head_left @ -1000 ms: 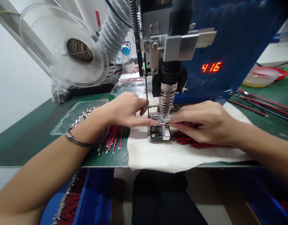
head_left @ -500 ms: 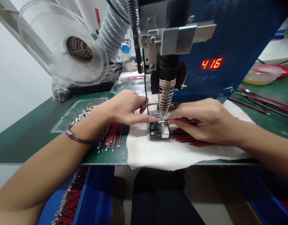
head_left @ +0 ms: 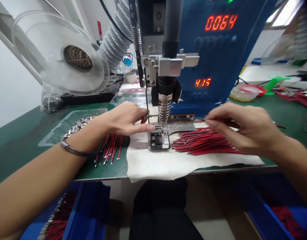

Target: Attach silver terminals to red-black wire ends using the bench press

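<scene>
My left hand (head_left: 133, 120) reaches to the small black-and-metal fixture (head_left: 158, 138). Its thumb is stretched out with the tip at the fixture's edge; the other fingers bend beside a thin upright rod, and nothing shows in them. Above the fixture stands a soldering head with a coiled spring (head_left: 164, 108). My right hand (head_left: 243, 128) is off to the right, above a pile of red-and-black wires (head_left: 205, 141). Thumb and forefinger pinch a thin, blurred wire (head_left: 200, 120), its end pointing toward the fixture. Most of that wire is hidden by the hand.
A blue machine with red digits (head_left: 203, 82) stands behind. Left lie tinned wires (head_left: 110, 150) and a plastic tray (head_left: 68, 120) of metal parts. A white cloth (head_left: 153, 166) covers the table's front. Blue bins (head_left: 93, 206) sit below. A clear reel (head_left: 25, 50) hangs upper left.
My right hand has drawn away from the fixture to the right, uncovering the wire pile. My left hand keeps its place at the fixture. The view has shifted, showing more of the machine's display.
</scene>
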`<state>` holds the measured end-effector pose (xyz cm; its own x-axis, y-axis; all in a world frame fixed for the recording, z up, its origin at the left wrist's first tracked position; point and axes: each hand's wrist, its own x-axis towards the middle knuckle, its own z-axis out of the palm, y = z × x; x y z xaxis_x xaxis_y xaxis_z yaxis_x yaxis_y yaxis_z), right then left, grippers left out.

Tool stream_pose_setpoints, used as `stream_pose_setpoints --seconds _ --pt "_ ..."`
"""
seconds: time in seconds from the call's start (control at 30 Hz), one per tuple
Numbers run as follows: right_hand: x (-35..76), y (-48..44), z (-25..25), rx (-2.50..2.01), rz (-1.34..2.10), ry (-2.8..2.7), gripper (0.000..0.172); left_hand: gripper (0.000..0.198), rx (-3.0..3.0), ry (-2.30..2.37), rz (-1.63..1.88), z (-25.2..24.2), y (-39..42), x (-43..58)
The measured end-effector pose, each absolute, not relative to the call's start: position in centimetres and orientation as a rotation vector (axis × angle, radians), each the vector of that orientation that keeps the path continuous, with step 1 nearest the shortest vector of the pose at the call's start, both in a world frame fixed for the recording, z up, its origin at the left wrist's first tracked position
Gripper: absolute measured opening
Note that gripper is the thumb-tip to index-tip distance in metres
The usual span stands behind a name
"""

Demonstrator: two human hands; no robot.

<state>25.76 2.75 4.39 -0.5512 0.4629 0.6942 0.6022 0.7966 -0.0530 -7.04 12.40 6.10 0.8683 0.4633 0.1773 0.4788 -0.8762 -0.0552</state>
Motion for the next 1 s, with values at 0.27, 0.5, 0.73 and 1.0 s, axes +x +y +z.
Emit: stream_pose_setpoints --seconds 0.27,0.5,0.73,1.0 --pt "36.6 5.7 4.8 -1.478 -0.22 -1.362 0.01 0.06 -2.942 -0.768 -0.238 6.3 12.2 -6.9" --pt "41.1 12.8 6.7 -1.988 -0.429 -1.422 0.037 0.061 -2.929 -0.775 -0.248 6.6 11.9 -6.6" --pt "41.3 16.7 2.3 -2.379 -0.414 -1.331 0.036 0.059 -2.898 -0.8 -0.281 6.3 12.0 -6.4" --pt "43.2 18.0 -0.8 -2.504 -0.419 -1.464 0.043 0.056 -2.903 -0.791 -0.287 6.3 11.9 -6.1"
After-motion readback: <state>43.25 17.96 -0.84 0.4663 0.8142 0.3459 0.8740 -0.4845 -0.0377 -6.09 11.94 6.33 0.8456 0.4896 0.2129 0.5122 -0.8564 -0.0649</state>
